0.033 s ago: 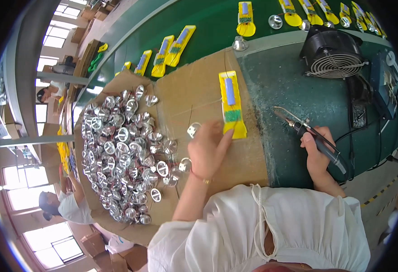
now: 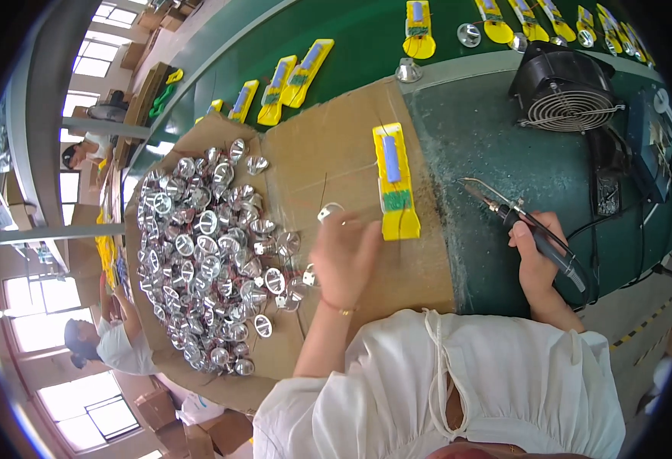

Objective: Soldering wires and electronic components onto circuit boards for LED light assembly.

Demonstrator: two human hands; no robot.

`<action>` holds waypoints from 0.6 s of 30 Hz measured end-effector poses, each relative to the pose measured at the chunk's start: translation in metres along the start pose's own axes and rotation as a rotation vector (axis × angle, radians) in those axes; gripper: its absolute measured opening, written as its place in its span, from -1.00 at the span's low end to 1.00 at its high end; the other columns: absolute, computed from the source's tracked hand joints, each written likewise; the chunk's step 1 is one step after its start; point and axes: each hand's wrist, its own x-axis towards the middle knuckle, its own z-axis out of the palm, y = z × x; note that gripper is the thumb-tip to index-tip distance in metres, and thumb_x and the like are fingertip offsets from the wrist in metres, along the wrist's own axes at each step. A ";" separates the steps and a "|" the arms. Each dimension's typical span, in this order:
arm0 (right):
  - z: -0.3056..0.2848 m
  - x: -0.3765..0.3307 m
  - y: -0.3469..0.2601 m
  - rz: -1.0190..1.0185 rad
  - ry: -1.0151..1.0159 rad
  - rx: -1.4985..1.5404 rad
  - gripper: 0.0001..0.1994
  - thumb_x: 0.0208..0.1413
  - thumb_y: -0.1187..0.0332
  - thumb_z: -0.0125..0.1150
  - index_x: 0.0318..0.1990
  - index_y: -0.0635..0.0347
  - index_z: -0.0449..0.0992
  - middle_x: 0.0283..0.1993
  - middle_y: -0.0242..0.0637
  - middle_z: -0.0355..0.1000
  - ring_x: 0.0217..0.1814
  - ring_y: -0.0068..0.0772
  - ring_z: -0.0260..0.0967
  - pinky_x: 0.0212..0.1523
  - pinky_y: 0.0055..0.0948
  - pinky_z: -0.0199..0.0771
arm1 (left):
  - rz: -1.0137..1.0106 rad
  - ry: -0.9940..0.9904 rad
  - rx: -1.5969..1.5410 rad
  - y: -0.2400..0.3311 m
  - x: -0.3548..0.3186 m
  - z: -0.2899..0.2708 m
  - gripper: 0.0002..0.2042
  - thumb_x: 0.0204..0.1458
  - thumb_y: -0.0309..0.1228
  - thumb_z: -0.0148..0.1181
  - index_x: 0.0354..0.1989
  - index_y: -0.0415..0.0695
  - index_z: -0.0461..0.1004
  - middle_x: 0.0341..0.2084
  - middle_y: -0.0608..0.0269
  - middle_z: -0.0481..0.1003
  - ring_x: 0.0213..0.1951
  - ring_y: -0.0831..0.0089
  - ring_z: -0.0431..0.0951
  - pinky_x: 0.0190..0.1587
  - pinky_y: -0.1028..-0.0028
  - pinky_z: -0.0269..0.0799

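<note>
My right hand is closed round the handle of a soldering iron, whose tip points up and left above the green worktop. A thin curved metal tube runs alongside the tip. My left hand, slightly blurred, is over the cardboard with thumb and fingers apart. Close to its fingertips is a silver reflector cup with a white rim and a thin dark wire standing up; whether they touch is unclear. Right of that hand lies a yellow casing holding a blue cylindrical cell and a green circuit board.
Many silver reflectors are heaped on the cardboard at left. Several yellow casings line the green surface beyond. A black fan stands at far right, near a blue box with cables. Co-workers sit at far left.
My left hand has drawn back left from the lower end of the yellow casing, which its thumb was touching. The nearby reflector has shifted slightly away from me. My right hand stays put.
</note>
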 end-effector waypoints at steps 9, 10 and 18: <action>0.007 -0.014 -0.004 -0.060 -0.061 -0.032 -0.87 -0.01 0.45 0.16 -0.37 0.29 0.34 -0.54 -0.32 0.36 -0.56 -0.64 0.28 -0.50 -0.64 0.28 | -0.327 -0.318 0.708 -0.034 0.075 -0.035 -0.61 -0.08 -0.05 0.10 -0.53 -0.18 0.57 -0.58 0.04 0.52 -0.46 0.18 0.55 -0.37 0.30 0.43; 0.005 -0.017 -0.005 -0.074 -0.091 -0.068 -0.87 0.00 0.45 0.14 -0.37 0.29 0.33 -0.52 -0.29 0.36 -0.55 -0.63 0.28 -0.47 -0.63 0.29 | -0.297 -0.369 0.506 -0.041 0.075 -0.029 -0.64 -0.08 -0.09 0.13 -0.50 -0.20 0.57 -0.58 0.03 0.52 -0.47 0.20 0.55 -0.35 0.34 0.44; 0.015 -0.026 -0.017 -0.043 -0.136 -0.016 -0.85 -0.07 0.45 0.23 -0.39 0.28 0.39 -0.55 -0.37 0.37 -0.55 -0.66 0.31 -0.53 -0.66 0.30 | -0.475 -0.357 -0.501 -0.016 0.023 -0.025 -0.84 0.02 -0.52 0.12 -0.28 -0.38 0.47 -0.56 0.27 0.48 -0.52 0.61 0.45 -0.43 0.63 0.41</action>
